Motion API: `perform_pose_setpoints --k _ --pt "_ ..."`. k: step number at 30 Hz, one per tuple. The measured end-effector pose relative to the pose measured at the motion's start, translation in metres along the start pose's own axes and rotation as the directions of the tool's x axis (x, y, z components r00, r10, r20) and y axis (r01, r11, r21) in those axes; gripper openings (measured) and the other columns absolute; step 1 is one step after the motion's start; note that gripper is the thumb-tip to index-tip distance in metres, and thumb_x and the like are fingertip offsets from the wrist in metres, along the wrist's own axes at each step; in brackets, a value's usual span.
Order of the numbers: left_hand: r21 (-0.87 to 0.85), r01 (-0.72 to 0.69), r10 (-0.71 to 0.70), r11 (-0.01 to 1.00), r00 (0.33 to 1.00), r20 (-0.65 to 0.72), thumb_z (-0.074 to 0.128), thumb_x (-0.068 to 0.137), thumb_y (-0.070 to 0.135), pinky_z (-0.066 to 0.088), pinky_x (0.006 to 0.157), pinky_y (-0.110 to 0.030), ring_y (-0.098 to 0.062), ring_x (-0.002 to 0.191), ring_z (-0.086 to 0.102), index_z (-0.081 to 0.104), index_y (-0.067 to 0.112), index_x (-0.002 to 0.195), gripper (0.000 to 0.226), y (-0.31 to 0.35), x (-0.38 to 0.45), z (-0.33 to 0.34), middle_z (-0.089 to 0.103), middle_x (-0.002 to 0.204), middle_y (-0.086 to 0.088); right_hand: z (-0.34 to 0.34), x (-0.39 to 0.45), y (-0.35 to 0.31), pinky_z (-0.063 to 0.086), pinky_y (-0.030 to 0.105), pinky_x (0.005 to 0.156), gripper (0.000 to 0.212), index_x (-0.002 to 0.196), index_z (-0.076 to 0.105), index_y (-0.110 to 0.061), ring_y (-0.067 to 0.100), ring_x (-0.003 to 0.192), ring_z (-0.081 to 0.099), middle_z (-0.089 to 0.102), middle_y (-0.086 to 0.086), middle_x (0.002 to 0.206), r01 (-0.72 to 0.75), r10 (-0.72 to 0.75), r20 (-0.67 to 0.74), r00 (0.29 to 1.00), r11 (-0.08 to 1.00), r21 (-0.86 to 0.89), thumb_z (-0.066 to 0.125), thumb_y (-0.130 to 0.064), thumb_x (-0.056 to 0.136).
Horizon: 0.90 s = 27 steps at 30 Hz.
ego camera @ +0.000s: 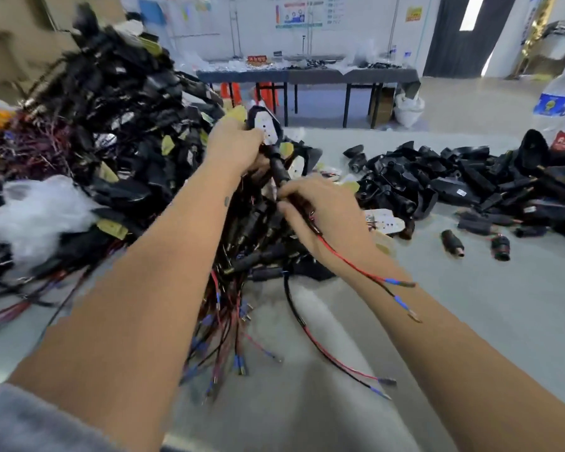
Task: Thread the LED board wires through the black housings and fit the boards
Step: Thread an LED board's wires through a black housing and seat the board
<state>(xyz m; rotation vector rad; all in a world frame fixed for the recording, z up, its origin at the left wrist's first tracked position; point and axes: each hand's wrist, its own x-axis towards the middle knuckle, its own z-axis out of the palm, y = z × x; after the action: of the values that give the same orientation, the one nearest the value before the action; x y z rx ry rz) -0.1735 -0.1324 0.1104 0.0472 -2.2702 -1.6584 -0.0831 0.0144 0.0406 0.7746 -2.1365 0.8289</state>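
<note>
My left hand point(234, 146) grips the head of a black housing point(276, 159), where a white LED board point(265, 127) sits in its open face. Around the lower end of the housing's stem, my right hand point(320, 210) pinches at the point where the wires come out. A red and black wire pair point(364, 272) with blue-sleeved terminals trails from under that hand across my right forearm. Both hands hover above the table's middle, in front of a large heap.
A tall heap of black housings with wires point(111, 132) fills the left. More black housings point(470, 187) lie spread at the right, with loose LED boards point(384, 221) and two small black caps point(452, 244) nearby. A water bottle point(556, 96) stands far right. A white plastic bag point(36, 213) lies left.
</note>
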Motion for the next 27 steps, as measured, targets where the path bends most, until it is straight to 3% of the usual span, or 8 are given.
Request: perform_pose_setpoints --k 2,3,6,9,14,17,22,27 --pt "0.092 -0.078 0.086 0.993 0.993 -0.086 0.055 0.089 0.023 0.055 0.078 -0.030 -0.013 0.080 0.062 0.057 0.018 0.111 0.022 -0.002 0.012 -0.020 0.058 0.087 0.006 0.016 0.025 -0.014 0.042 0.029 0.094 0.036 0.124 0.061 -0.007 0.027 0.110 0.058 0.064 0.012 0.117 -0.068 0.066 0.123 0.990 0.998 0.009 0.062 -0.010 0.088" --pt "0.167 -0.135 0.153 0.977 0.983 -0.100 0.054 0.089 0.026 0.048 0.079 -0.020 -0.012 0.090 0.057 0.053 0.025 0.123 0.034 -0.003 0.011 -0.028 0.057 0.095 0.011 0.023 0.035 -0.019 0.037 0.030 0.102 0.048 0.135 0.052 -0.006 0.027 0.122 0.052 0.058 0.013 0.130 -0.118 0.112 0.225 0.968 0.993 0.014 0.062 -0.010 0.088" --pt "0.404 -0.345 0.345 0.847 0.935 0.076 0.053 0.092 0.022 0.033 0.089 -0.001 -0.008 0.114 0.050 0.058 0.029 0.132 0.041 -0.016 0.008 -0.037 0.058 0.122 0.011 0.045 0.052 -0.023 0.031 0.037 0.111 0.058 0.146 0.039 -0.009 0.027 0.137 0.036 0.042 0.010 0.148 -0.146 0.178 0.430 0.885 0.984 -0.106 0.059 -0.018 0.092" --pt "0.561 -0.378 0.232 0.737 0.920 0.316 0.047 0.097 0.024 0.016 0.120 -0.039 -0.022 0.148 0.018 0.056 0.041 0.132 0.040 -0.033 0.001 -0.031 0.040 0.152 0.011 0.052 0.050 -0.023 0.035 0.039 0.104 0.045 0.134 0.052 -0.010 0.030 0.131 0.040 0.050 0.009 0.136 -0.101 0.219 0.476 0.852 0.960 -0.261 0.055 -0.026 0.093" --pt "0.795 -0.393 0.192 0.463 0.920 0.343 0.042 0.095 0.032 0.002 0.118 -0.055 -0.029 0.150 0.005 0.048 0.053 0.134 0.045 -0.029 -0.004 -0.015 0.026 0.159 0.012 0.025 0.013 -0.009 0.036 0.040 0.103 0.031 0.121 0.065 -0.017 0.025 0.122 0.049 0.061 0.002 0.124 -0.074 0.137 0.354 0.925 0.979 -0.188 0.056 -0.021 0.091" --pt "0.888 -0.302 0.166 0.347 0.952 0.259 0.042 0.093 0.035 -0.001 0.114 -0.062 -0.030 0.149 0.004 0.057 0.041 0.131 0.042 -0.018 -0.017 0.005 0.030 0.158 0.001 -0.002 -0.021 0.015 0.037 0.040 0.098 0.022 0.107 0.071 -0.015 0.026 0.114 0.053 0.065 0.001 0.111 -0.112 0.180 0.278 0.944 0.964 -0.243 0.058 -0.015 0.088" --pt "0.794 -0.362 0.409 0.489 0.899 0.157 0.044 0.089 0.031 0.014 0.111 -0.058 -0.030 0.143 0.017 0.068 0.030 0.111 0.033 -0.008 -0.054 0.068 0.045 0.145 -0.001 -0.047 -0.077 0.064 0.041 0.045 0.094 0.023 0.105 0.071 -0.013 0.029 0.109 0.053 0.064 0.005 0.108 -0.364 0.416 0.120 0.901 0.878 -0.310 0.055 -0.009 0.088" --pt "0.603 -0.451 0.349 0.658 0.892 0.286 0.047 0.087 0.026 0.025 0.103 -0.045 -0.025 0.129 0.034 0.069 0.036 0.101 0.028 -0.025 -0.095 0.142 0.057 0.125 0.004 -0.071 -0.101 0.094 0.038 0.032 0.088 0.024 0.110 0.068 -0.021 0.023 0.110 0.052 0.064 0.001 0.113 -0.643 0.648 -0.070 0.759 0.728 -0.236 0.053 -0.019 0.092"
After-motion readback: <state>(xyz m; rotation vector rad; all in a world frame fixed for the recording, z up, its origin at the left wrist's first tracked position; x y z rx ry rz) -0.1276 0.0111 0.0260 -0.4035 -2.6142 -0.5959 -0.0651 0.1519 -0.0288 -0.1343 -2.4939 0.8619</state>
